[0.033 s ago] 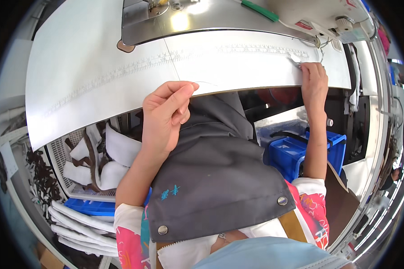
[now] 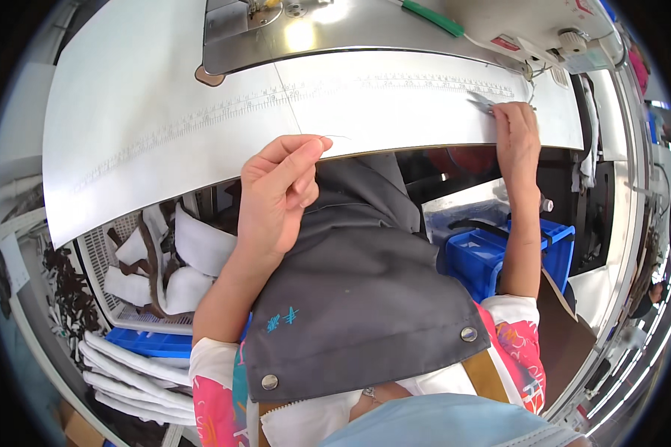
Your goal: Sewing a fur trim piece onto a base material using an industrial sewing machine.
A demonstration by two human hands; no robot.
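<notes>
My left hand [image 2: 279,190] is raised at the front edge of the white worktop [image 2: 142,104], thumb and forefinger pinching a thin thread [image 2: 339,136] that trails to the right. My right hand [image 2: 517,145] lies at the worktop's right part, fingers closed on a small metal tool [image 2: 482,100], probably snips, partly hidden by the fingers. A printed ruler scale runs across the top. Beyond it is the steel bed [image 2: 365,26] of a sewing machine with a green-handled tool [image 2: 431,16] on it and the machine head [image 2: 537,22] at right.
Below left, a white basket [image 2: 97,261] holds white and brown pieces, above a blue crate [image 2: 145,341] and stacked white pads [image 2: 130,384]. A blue bin [image 2: 473,261] stands below right. Dark grey apron [image 2: 358,298] covers my lap.
My right hand has shifted slightly left, and the metal tool now reaches further left over the white top. My left hand has moved very slightly right.
</notes>
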